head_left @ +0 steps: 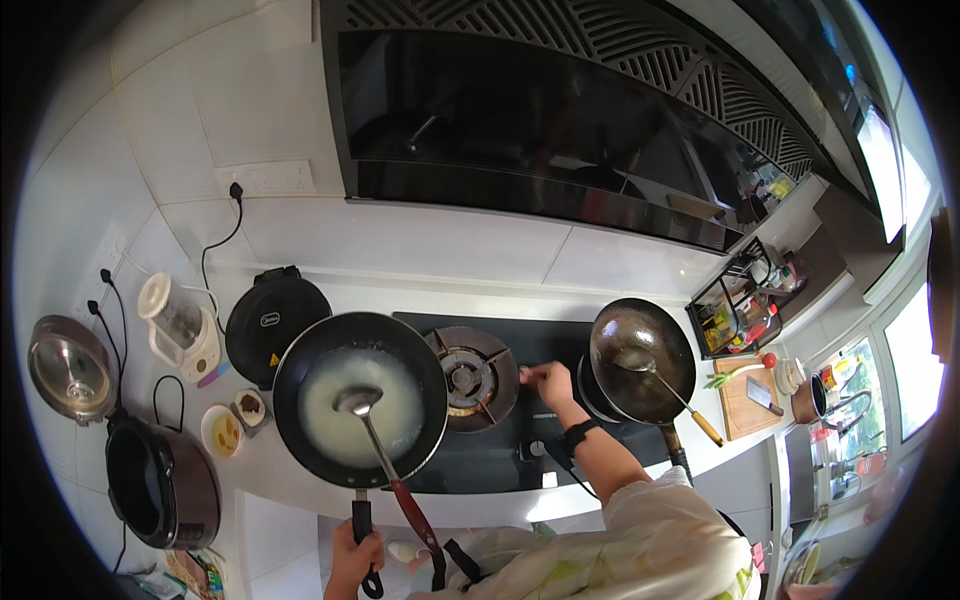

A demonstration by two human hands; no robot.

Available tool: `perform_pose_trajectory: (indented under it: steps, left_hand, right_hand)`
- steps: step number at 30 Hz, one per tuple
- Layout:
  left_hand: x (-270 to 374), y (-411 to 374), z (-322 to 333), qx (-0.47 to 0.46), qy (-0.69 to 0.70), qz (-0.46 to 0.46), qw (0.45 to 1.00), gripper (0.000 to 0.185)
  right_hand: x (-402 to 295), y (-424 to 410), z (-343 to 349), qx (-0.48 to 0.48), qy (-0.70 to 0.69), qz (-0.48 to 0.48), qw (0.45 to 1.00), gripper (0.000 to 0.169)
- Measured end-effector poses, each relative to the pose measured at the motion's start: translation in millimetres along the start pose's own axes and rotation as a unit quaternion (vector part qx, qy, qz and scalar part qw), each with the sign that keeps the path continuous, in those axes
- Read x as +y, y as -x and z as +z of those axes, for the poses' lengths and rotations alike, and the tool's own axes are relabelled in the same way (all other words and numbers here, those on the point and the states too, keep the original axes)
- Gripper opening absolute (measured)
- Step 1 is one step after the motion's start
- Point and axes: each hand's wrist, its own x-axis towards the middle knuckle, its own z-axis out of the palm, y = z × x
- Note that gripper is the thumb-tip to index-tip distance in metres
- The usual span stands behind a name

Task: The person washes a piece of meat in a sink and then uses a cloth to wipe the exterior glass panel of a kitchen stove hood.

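Note:
My left hand point(357, 553) is wrapped around the black handle point(361, 517) of a dark frying pan point(298, 375). Cloudy whitish liquid point(330, 420) covers the middle of the pan. A metal ladle point(358, 400) with a red-brown handle rests in it, its handle leaning over the near rim. The pan is to the left of a gas burner point(471, 379), which has nothing on it. My right hand point(553, 384) reaches to the right edge of the burner's pan support point(512, 401), fingertips at its rim. Whether they pinch it is unclear.
A wok point(637, 330) with a spatula point(675, 388) sits on the right burner. Further right are a cutting board point(739, 424) with a cleaver point(761, 391) and a spring onion. On the left stand an electric griddle point(262, 322), a blender point(180, 330), small bowls and an open cooker point(169, 480).

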Motion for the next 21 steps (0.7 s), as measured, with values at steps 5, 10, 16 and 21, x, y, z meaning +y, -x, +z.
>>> perform_pose_trajectory:
  steps: [5,10,16,21]
  left_hand:
    - [-3,0,3,-0.011,-0.039,-0.002,0.999,0.013]
    - [-1,8,14,0.002,-0.004,0.022,1.000,0.016]
    - [-6,-8,15,0.021,0.010,-0.009,1.000,0.015]
    - [-11,-12,20,0.049,-0.001,-0.012,0.999,0.014]
  right_hand:
    - [-12,-98,23,0.104,0.064,-0.060,0.991,0.014]
    - [4,-137,34,0.173,0.273,0.075,0.943,0.017]
    - [-22,-159,73,-0.085,0.132,0.010,0.988,0.017]
    - [24,-205,15,0.239,0.350,0.082,0.902,0.017]
